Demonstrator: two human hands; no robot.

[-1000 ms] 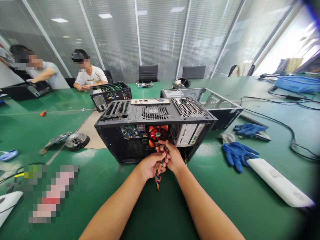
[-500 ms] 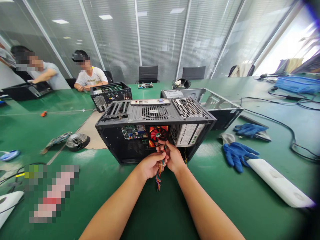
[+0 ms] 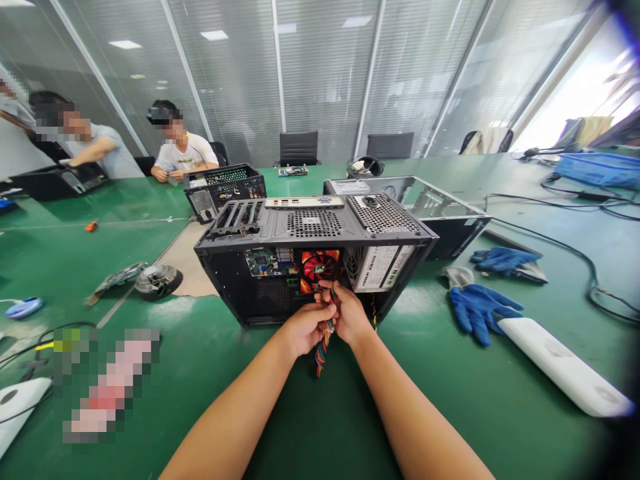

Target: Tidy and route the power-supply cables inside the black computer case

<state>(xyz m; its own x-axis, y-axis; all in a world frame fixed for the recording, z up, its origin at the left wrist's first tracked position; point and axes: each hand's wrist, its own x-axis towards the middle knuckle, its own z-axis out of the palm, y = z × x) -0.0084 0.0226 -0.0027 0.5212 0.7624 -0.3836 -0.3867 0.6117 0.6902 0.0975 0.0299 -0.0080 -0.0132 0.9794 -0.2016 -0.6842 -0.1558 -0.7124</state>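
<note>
An open computer case lies in front of me with its rear panel facing up. Inside are a green motherboard, a red and black cooling fan and a power supply with a white label. A bundle of coloured cables hangs out of the case's open side. My left hand is closed round this bundle. My right hand pinches the same cables just above and beside it, fingers towards the fan. The fingertips partly hide each other and the cables.
Blue work gloves and a white elongated device lie to the right. Behind stand a second case and an open case shell. A round metal part sits left, on the green table. Co-workers sit at the far left.
Both hands keep their grip on the cable bundle, whose lower end swings slightly. The whole view has shifted a little; the case stays put.
</note>
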